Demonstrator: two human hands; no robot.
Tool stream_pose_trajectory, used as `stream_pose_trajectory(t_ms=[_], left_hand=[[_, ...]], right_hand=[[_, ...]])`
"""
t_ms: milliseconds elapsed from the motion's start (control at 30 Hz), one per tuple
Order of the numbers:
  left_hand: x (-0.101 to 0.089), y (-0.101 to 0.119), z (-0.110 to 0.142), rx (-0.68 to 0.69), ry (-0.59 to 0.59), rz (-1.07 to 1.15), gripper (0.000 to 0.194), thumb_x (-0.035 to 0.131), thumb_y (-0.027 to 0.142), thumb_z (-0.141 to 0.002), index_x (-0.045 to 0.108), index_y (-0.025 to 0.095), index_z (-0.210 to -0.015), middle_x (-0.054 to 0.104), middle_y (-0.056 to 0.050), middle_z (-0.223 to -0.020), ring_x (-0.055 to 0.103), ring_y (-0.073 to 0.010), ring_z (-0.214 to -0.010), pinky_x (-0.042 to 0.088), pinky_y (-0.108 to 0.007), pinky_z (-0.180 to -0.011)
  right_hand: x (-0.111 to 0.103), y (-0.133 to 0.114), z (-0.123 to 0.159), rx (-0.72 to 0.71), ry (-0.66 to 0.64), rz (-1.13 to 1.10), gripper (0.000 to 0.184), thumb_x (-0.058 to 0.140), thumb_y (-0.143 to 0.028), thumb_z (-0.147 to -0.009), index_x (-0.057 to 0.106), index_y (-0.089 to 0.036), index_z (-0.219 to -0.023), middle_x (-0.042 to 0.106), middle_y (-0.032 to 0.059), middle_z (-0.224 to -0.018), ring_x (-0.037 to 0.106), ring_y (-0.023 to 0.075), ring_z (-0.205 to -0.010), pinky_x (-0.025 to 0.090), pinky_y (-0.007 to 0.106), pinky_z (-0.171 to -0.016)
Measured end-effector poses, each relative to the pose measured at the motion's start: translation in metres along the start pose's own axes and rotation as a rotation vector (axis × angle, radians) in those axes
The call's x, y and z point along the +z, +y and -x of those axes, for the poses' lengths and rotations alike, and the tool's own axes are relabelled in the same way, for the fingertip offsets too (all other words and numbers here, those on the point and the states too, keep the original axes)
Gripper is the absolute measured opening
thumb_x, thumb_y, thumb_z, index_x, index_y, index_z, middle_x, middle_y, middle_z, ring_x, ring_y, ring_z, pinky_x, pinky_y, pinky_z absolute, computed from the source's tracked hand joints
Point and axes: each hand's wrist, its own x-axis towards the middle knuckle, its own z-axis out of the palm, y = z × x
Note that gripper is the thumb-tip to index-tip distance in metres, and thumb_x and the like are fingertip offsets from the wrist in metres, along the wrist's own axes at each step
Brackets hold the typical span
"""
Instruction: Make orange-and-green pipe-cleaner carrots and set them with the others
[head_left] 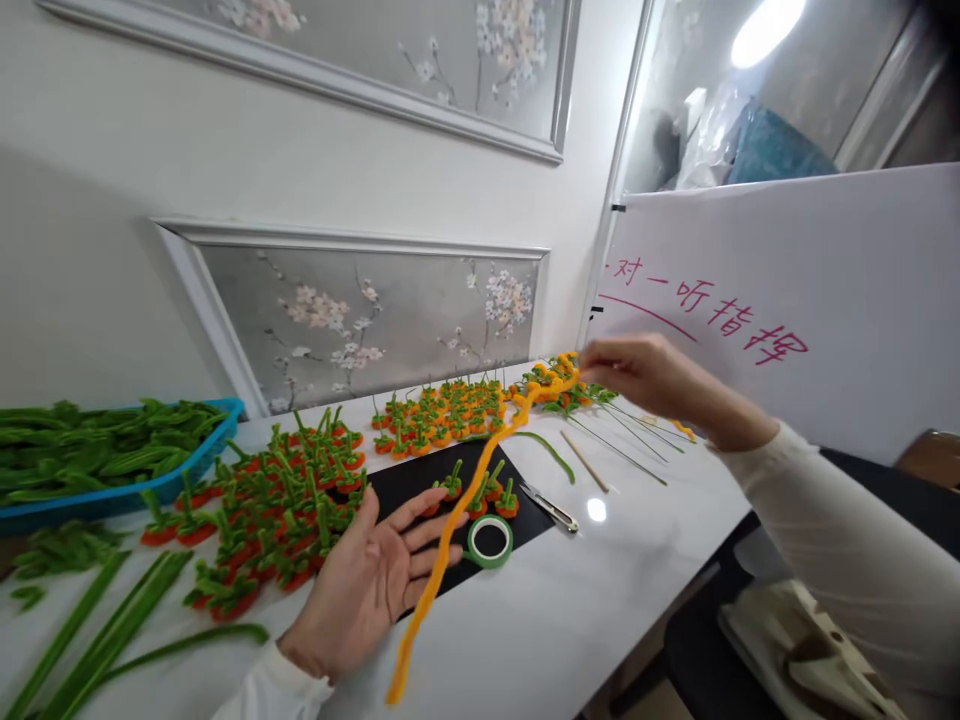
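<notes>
My left hand point(367, 585) lies palm up and open at the near edge of a black mat point(420, 475), its fingertips touching a long orange pipe cleaner point(457, 525). That orange strand runs from the table's front edge up to my right hand point(645, 375), which pinches its far end above a cluster of orange flowers with wire stems point(559, 385). Small red-and-green pipe cleaner pieces point(281, 500) crowd the table left of my left hand. A roll of green tape point(489, 541) and small snips point(551, 508) lie on the mat's right side.
A blue tray point(120, 495) of green pipe cleaners stands at the far left, with loose green strands point(97, 630) in front of it. Orange-and-green pieces point(442, 410) sit at the back. A white board with red writing point(787, 300) stands on the right. A thin wooden stick point(585, 460) lies nearby.
</notes>
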Motion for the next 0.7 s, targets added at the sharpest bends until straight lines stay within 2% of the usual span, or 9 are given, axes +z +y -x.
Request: stream_pose_trajectory(t_ms=[67, 133, 200, 300, 433, 567, 633, 700], left_hand=[[0.001, -0.006, 0.005, -0.107, -0.093, -0.075, 0.062, 0.040, 0.063, -0.085, 0.051, 0.017, -0.125, 0.061, -0.019, -0.116, 0.067, -0.0234, -0.078, 0.050, -0.026, -0.053], [0.002, -0.015, 0.006, -0.135, -0.107, -0.215, 0.052, 0.051, 0.056, -0.083, 0.057, 0.018, -0.117, 0.065, -0.013, -0.102, 0.062, -0.0147, -0.062, 0.040, -0.018, -0.044], [0.002, -0.023, 0.004, -0.109, -0.074, -0.388, 0.035, 0.062, 0.044, -0.081, 0.064, 0.016, -0.102, 0.063, -0.004, -0.081, 0.044, -0.0041, -0.045, 0.025, -0.014, -0.039], [0.003, -0.024, 0.000, -0.034, -0.021, -0.600, 0.028, 0.064, 0.042, -0.078, 0.066, 0.014, -0.080, 0.055, 0.003, -0.064, 0.024, -0.0018, -0.041, 0.014, -0.016, -0.039], [-0.001, -0.012, -0.001, 0.036, 0.067, -0.852, 0.039, 0.062, 0.052, -0.071, 0.066, 0.014, -0.064, 0.056, 0.002, -0.059, 0.022, -0.0037, -0.039, 0.014, -0.020, -0.041], [-0.018, -0.008, 0.006, 0.107, 0.173, -1.065, 0.042, 0.057, 0.054, -0.073, 0.064, 0.016, -0.057, 0.037, 0.008, -0.039, 0.023, -0.0072, -0.036, 0.014, -0.020, -0.041], [-0.028, -0.008, 0.009, 0.129, 0.184, -1.075, 0.042, 0.056, 0.054, -0.075, 0.065, 0.016, -0.059, 0.049, 0.005, -0.044, 0.029, -0.0070, -0.035, 0.019, -0.019, -0.040], [-0.036, -0.008, 0.012, 0.142, 0.172, -1.061, 0.040, 0.058, 0.053, -0.075, 0.068, 0.016, -0.066, 0.064, 0.000, -0.062, 0.036, -0.0063, -0.036, 0.026, -0.018, -0.040]], right_hand=[[0.015, -0.001, 0.021, -0.013, -0.052, 0.017, 0.019, 0.047, -0.022, -0.089, 0.062, -0.018, -0.078, 0.064, 0.0013, -0.072, 0.055, 0.0107, -0.064, 0.041, 0.021, -0.063], [0.029, 0.001, 0.038, 0.002, -0.133, 0.051, 0.023, 0.044, -0.022, -0.092, 0.063, -0.019, -0.081, 0.065, 0.0035, -0.078, 0.057, 0.0124, -0.069, 0.041, 0.022, -0.066], [0.040, 0.004, 0.052, 0.032, -0.211, 0.103, 0.023, 0.043, -0.024, -0.093, 0.064, -0.020, -0.083, 0.066, 0.0044, -0.081, 0.059, 0.0133, -0.071, 0.040, 0.022, -0.067], [0.052, 0.010, 0.068, 0.117, -0.293, 0.152, 0.021, 0.045, -0.022, -0.092, 0.064, -0.021, -0.084, 0.067, 0.0038, -0.083, 0.060, 0.0142, -0.073, 0.039, 0.023, -0.066], [0.061, 0.014, 0.079, 0.175, -0.344, 0.147, 0.021, 0.045, -0.022, -0.093, 0.064, -0.021, -0.083, 0.067, 0.0027, -0.085, 0.060, 0.0139, -0.073, 0.038, 0.022, -0.063], [0.066, 0.008, 0.085, 0.113, -0.358, 0.236, 0.021, 0.045, -0.024, -0.094, 0.064, -0.020, -0.086, 0.066, 0.0051, -0.083, 0.059, 0.0150, -0.074, 0.035, 0.024, -0.061], [0.068, 0.004, 0.090, 0.071, -0.385, 0.286, 0.021, 0.044, -0.020, -0.093, 0.064, -0.020, -0.085, 0.065, 0.0051, -0.080, 0.058, 0.0155, -0.075, 0.033, 0.025, -0.059], [0.071, 0.001, 0.098, 0.033, -0.414, 0.318, 0.022, 0.044, -0.014, -0.092, 0.063, -0.020, -0.082, 0.065, 0.0048, -0.077, 0.057, 0.0158, -0.075, 0.031, 0.025, -0.060]])
